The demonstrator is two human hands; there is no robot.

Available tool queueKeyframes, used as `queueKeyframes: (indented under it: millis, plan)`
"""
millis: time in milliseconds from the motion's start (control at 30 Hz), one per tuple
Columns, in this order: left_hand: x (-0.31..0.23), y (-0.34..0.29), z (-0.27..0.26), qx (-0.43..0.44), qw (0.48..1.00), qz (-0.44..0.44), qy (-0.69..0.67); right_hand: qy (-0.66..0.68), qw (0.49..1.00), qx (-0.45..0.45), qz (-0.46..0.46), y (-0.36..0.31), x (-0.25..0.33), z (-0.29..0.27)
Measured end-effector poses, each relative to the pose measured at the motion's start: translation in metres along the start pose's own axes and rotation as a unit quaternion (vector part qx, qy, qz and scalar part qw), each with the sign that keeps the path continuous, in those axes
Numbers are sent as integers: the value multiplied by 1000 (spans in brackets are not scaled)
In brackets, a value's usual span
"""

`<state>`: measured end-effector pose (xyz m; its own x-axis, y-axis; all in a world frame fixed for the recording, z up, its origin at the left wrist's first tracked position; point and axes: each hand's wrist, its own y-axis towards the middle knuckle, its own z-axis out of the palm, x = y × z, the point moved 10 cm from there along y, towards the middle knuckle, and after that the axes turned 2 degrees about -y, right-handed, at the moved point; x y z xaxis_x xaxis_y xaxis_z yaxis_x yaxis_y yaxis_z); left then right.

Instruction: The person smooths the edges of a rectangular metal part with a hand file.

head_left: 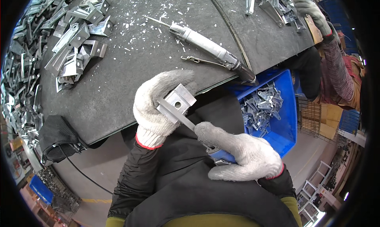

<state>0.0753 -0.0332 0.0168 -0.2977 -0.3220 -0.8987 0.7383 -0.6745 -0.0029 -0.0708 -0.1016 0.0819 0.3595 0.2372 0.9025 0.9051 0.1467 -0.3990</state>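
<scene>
dark tabletop [122,84], bracket [183,97] and file [178,115] in gloved fingers [215,136]

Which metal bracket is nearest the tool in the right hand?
The bracket held in the left hand, its round hole showing beside the blade; other metal parts lie loose on the dark table or in the blue bin.

The left glove [152,104] was white with a red edge. The right glove [247,154] was white and grey, with a red edge too. The metal piece [183,97] was shiny silver. The file [177,114] was grey, with blue on its handle. The table [122,76] was dark grey with white specks. The box [288,124] was bright blue. The apron [206,199] was black. Another person's sleeve [339,69] had reddish checks.
</scene>
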Motion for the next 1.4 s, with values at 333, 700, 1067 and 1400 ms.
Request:
queueKeyframes:
  millis: [333,700,1067,1400]
  plan:
    - [2,2,1,-11,998,-30,-47,72,997,16,2,2,-7,0]
    - [-9,10,4,-20,972,40,231,-375,897,-169,163,-13,16,-30]
    - [-25,17,18,-5,959,84,272,-522,816,-151,195,-11,16,-21]
    - [-25,18,21,-12,949,83,303,-555,798,-172,159,-11,24,-21]
